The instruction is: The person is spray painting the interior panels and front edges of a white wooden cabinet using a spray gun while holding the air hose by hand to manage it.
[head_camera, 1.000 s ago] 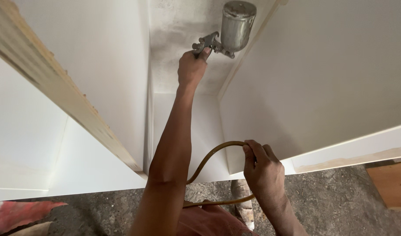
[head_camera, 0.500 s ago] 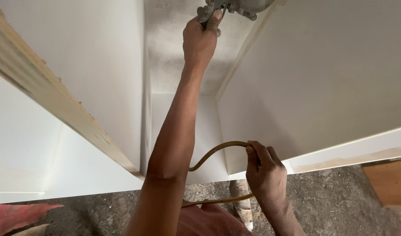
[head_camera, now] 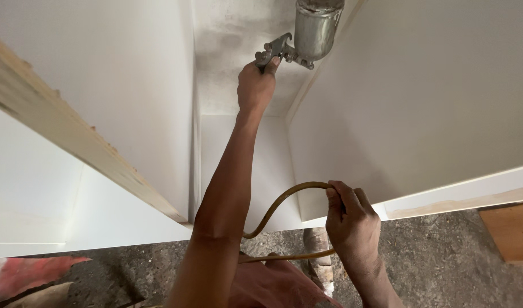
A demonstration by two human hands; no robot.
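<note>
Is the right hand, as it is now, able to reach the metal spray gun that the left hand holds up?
Probably not at once. The right hand is closed on the yellowish hose low down, far below the metal spray gun, which the left hand grips; nothing lies between them.

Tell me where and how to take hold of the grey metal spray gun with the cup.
Grip the grey metal spray gun by its handle, as the left hand does now, coming from below. The bulky metal cup sits on the body, so the slim handle is likely the only graspable part. The right hand holds the yellow-brown hose loop aside.
</note>
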